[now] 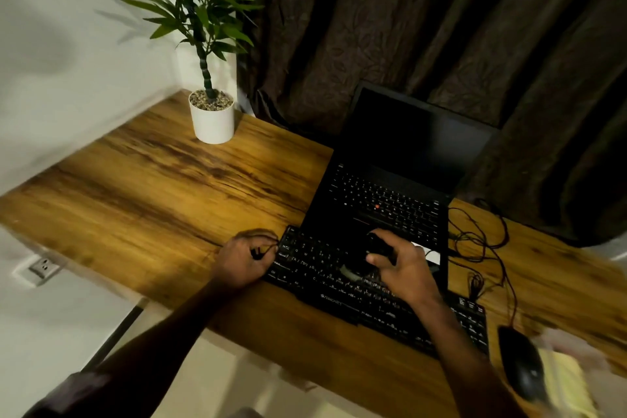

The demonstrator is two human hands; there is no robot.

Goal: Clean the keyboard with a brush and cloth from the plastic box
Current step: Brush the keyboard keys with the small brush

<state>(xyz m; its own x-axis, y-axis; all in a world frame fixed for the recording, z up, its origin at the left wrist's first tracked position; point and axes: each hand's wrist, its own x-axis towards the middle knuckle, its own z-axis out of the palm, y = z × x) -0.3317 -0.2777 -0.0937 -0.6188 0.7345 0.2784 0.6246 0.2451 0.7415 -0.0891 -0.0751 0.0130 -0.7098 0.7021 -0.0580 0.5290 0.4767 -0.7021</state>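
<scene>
My right hand [403, 265] comes in from the lower right, with the forearm angled across the keyboard [325, 285] and the wrist raised. Its fingers [380, 235] and thumb are clamped round the brush [364, 253], a dark rounded handle. The brush's pale grey tip points down from under the thumb onto the middle keys.

My left hand [242, 260] lies knuckles up, the arm stretched from the lower left. Its fingers [261, 242] curl at the keyboard's left end. I cannot tell whether they grip it or only rest there.

The keyboard is flat black plastic with pale legends, on the glossy wood-grain table [152, 187]. Just beyond my right fingers sits an open black laptop [390, 200]. Well back from them, near my right forearm, a blurred yellow cloth [570, 383] lies beside a smooth dark mouse [522, 366].
</scene>
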